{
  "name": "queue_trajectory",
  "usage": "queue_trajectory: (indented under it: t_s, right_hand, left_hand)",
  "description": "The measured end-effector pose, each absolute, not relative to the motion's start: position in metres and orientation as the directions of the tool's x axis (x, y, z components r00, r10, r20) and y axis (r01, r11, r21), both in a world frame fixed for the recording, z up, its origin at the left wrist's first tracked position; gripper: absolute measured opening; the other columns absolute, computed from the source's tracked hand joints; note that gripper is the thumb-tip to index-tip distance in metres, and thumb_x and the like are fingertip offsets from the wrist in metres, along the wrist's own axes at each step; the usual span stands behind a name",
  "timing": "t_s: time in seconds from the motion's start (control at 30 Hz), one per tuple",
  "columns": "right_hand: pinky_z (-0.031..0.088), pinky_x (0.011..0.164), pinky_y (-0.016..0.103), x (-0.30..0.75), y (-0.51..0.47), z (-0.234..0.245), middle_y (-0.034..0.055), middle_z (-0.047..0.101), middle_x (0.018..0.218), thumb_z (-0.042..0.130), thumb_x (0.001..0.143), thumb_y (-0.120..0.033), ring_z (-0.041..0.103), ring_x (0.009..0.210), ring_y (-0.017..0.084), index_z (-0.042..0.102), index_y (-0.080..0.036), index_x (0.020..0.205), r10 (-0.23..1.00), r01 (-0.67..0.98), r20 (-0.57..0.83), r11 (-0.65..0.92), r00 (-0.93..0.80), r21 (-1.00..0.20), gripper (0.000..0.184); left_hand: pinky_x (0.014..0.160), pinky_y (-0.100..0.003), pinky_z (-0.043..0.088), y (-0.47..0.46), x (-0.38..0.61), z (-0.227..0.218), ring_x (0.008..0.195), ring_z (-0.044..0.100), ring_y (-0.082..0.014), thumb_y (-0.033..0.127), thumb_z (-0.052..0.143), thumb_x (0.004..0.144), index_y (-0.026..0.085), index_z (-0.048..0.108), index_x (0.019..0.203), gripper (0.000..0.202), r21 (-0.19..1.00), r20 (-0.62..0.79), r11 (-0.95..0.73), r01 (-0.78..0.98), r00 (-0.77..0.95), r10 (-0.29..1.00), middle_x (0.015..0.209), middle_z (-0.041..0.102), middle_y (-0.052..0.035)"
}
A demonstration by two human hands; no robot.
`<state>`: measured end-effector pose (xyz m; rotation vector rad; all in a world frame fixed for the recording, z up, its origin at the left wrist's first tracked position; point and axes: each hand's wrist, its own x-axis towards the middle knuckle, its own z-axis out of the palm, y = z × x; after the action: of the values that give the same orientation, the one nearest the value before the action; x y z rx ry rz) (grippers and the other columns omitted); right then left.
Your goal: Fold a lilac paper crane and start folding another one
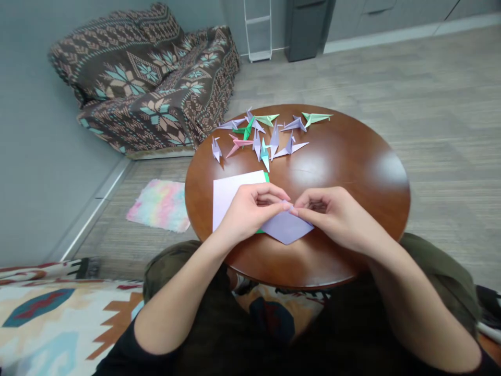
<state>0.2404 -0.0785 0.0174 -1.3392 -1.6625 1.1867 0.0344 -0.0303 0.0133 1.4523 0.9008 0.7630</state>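
Note:
Both hands meet over a lavender sheet of paper (286, 225), folded to a point toward me, and pinch its upper edge between fingertips and thumbs. My left hand (250, 210) rests partly on a pale lilac paper sheet (231, 197), and a green paper sheet (266, 177) shows beneath it. My right hand (332, 219) lies right of the fold. Several folded paper cranes (262, 138) in lilac, green, pink and blue lie beyond the hands on a round polished wooden table (352, 177). The hands hide the lavender sheet's top corner.
A patterned brown blanket (148, 89) covers a low seat at the back left. A rainbow-dyed cloth (159, 206) lies on the carpet left of the table. A white rack (257, 31) and a dark cabinet (305, 26) stand at the back. A patterned cloth (58, 324) covers my lap area.

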Motion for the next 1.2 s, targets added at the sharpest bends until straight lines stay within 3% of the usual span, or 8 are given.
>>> queue_trajectory:
  t_s: [0.17,0.33,0.5,0.67,0.93,1.13,1.2]
  right_hand:
    - [0.045,0.062,0.028,0.242,-0.080,0.018,0.0019,0.072,0.074,0.073,0.091,-0.038,0.062,0.068,0.017,0.074,-0.018,0.082,0.967,0.370,0.014,0.111,-0.255,-0.922,0.022]
    - [0.051,0.067,0.028,0.238,-0.082,0.024,0.0033,0.076,0.079,0.074,0.090,-0.037,0.068,0.074,0.020,0.077,-0.019,0.082,0.966,0.305,0.018,0.099,-0.258,-0.947,0.019]
    - [0.053,0.069,0.028,0.236,-0.083,0.028,0.0036,0.077,0.080,0.076,0.086,-0.030,0.069,0.076,0.021,0.078,-0.019,0.079,0.975,0.285,0.038,0.101,-0.217,-0.953,0.013]
    - [0.046,0.063,0.028,0.234,-0.081,0.022,0.0007,0.070,0.071,0.070,0.081,-0.023,0.060,0.068,0.017,0.075,-0.018,0.076,0.964,0.253,-0.041,0.028,-0.263,-0.967,0.009]
    - [0.029,0.054,0.027,0.231,-0.080,0.019,-0.0045,0.046,0.059,0.064,0.081,-0.021,0.039,0.060,0.011,0.067,-0.016,0.068,0.953,0.419,-0.033,0.101,-0.301,-0.902,0.014]
    - [0.044,0.064,0.029,0.231,-0.080,0.018,0.0012,0.070,0.072,0.064,0.079,-0.020,0.058,0.068,0.017,0.075,-0.017,0.078,0.974,0.298,0.003,0.072,-0.227,-0.952,0.011]
    - [0.045,0.066,0.030,0.231,-0.081,0.018,0.0021,0.072,0.075,0.065,0.078,-0.020,0.060,0.070,0.019,0.076,-0.017,0.078,0.974,0.269,-0.004,0.059,-0.228,-0.961,0.011]
  left_hand:
    - [0.061,-0.023,0.046,-0.030,0.034,0.015,0.068,0.066,-0.0142,0.028,0.083,0.078,0.015,0.080,0.077,0.013,0.983,-0.017,-0.073,0.171,0.475,0.880,0.077,0.077,-0.0042]
    - [0.064,-0.025,0.046,-0.033,0.033,0.016,0.071,0.064,-0.0142,0.029,0.083,0.082,0.019,0.083,0.077,0.012,0.961,0.152,-0.244,0.130,0.488,0.860,0.077,0.076,-0.0048]
    - [0.069,-0.027,0.050,-0.037,0.035,0.018,0.074,0.066,-0.0160,0.029,0.081,0.085,0.020,0.083,0.077,0.012,0.935,0.235,-0.332,0.123,0.485,0.842,0.079,0.077,-0.0054]
    - [0.069,-0.027,0.052,-0.041,0.037,0.019,0.072,0.066,-0.0150,0.024,0.081,0.084,0.019,0.081,0.076,0.009,0.929,0.295,-0.363,0.077,0.440,0.848,0.078,0.075,-0.0038]
    - [0.070,-0.028,0.053,-0.041,0.038,0.018,0.073,0.067,-0.0158,0.027,0.081,0.083,0.019,0.080,0.075,0.012,0.928,0.279,-0.355,0.113,0.421,0.863,0.079,0.076,-0.0044]
    - [0.068,-0.027,0.051,-0.038,0.038,0.018,0.072,0.066,-0.0157,0.026,0.081,0.083,0.019,0.081,0.074,0.012,0.934,0.240,-0.334,0.126,0.471,0.849,0.078,0.076,-0.0044]
    - [0.067,-0.027,0.051,-0.038,0.038,0.018,0.072,0.066,-0.0155,0.026,0.081,0.084,0.019,0.081,0.075,0.011,0.935,0.242,-0.335,0.120,0.474,0.847,0.078,0.076,-0.0045]
